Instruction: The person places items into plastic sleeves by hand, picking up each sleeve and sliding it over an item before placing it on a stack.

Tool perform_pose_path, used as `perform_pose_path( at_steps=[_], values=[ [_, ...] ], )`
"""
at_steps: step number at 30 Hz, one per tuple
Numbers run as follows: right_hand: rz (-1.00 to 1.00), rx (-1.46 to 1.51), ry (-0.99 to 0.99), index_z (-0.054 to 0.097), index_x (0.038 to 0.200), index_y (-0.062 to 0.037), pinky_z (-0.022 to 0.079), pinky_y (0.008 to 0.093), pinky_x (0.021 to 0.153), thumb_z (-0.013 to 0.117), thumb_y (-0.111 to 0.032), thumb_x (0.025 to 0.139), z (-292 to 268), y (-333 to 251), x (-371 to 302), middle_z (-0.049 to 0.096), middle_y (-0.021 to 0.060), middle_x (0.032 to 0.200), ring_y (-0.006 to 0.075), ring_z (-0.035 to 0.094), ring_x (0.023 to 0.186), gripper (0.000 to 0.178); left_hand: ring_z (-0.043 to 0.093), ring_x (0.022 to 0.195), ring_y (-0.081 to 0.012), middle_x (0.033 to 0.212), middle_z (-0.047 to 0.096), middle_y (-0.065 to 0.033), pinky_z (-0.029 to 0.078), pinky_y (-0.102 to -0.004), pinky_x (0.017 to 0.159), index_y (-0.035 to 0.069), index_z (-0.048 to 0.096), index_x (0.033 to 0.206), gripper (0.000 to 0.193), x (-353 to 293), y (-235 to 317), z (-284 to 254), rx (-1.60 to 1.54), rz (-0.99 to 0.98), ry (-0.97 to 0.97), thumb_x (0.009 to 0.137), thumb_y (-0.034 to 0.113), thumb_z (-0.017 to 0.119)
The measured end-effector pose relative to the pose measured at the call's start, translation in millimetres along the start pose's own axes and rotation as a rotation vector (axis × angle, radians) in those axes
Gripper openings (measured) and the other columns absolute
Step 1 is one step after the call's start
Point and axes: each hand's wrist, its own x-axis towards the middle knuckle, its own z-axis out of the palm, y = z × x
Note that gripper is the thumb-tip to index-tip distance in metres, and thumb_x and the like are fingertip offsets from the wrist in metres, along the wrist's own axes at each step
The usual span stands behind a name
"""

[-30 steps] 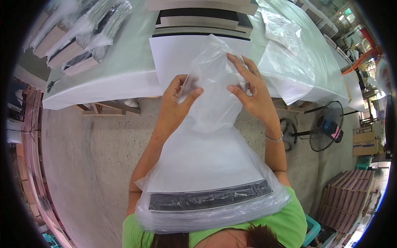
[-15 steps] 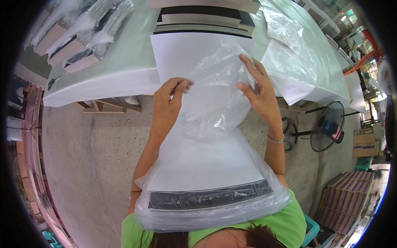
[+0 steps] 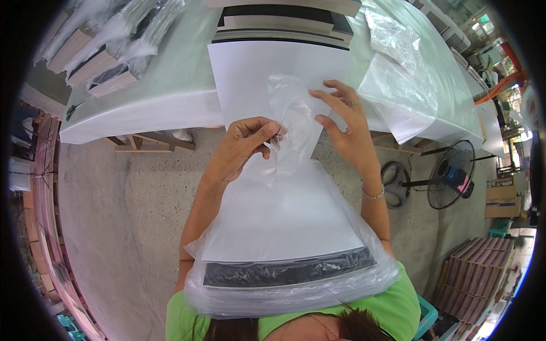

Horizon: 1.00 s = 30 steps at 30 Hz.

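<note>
1. Drawn inward since half a second ago, the person's bare left hand [image 3: 245, 143] pinches a crumpled, translucent plastic bag [image 3: 296, 116] between thumb and fingers; the bag is bunched narrower than before.
2. Beside the bag's right edge, the bare right hand [image 3: 348, 128] is open, fingers spread and curved; whether its fingertips touch the film cannot be told.
3. Behind the bag, a flat white sheet [image 3: 242, 74] overhangs the pale green, cloth-covered surface [image 3: 170, 79], below stacked black-covered books [image 3: 278, 24].
</note>
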Motion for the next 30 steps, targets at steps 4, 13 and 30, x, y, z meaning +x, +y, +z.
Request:
perform_pose_path(
  at_steps=[4, 13, 30],
  values=[
    [-0.064, 0.103, -0.086, 0.061, 0.109, -0.0151, 0.036, 0.0365, 0.09, 0.068, -0.006, 0.07, 5, -27, 2, 0.05, 0.0063, 0.116, 0.0229, 0.047, 0.098, 0.041, 0.054, 0.059, -0.0089, 0.069, 0.059, -0.0037, 0.042, -0.0197, 0.049, 0.001, 0.065, 0.084, 0.027, 0, -6, -6, 0.084, 0.039, -0.039, 0.08, 0.028, 0.067],
    [-0.265, -0.048, -0.076, 0.062, 0.102, -0.0163, 0.034, 0.0366, 0.091, 0.069, -0.006, 0.066, 18, -34, 5, 0.054, 0.0006, 0.103, 0.0213, 0.048, 0.095, 0.038, 0.056, 0.056, -0.0107, 0.069, 0.058, -0.0044, 0.041, -0.021, 0.045, 0.0, 0.062, 0.084, 0.034, -9, -1, 0, -0.055, -0.06, -0.007, 0.073, 0.03, 0.075],
    [-0.279, 1.129, 0.074, 0.05, 0.092, -0.0059, 0.045, 0.0335, 0.077, 0.053, -0.006, 0.085, 24, -13, 8, 0.057, 0.0055, 0.076, 0.0158, 0.055, 0.075, 0.008, 0.053, 0.06, -0.0058, 0.068, 0.056, -0.0005, 0.041, -0.0179, 0.051, 0.006, 0.058, 0.086, 0.025, -8, -28, -43, -0.385, -0.234, 0.005, 0.079, 0.027, 0.068]
  ],
)
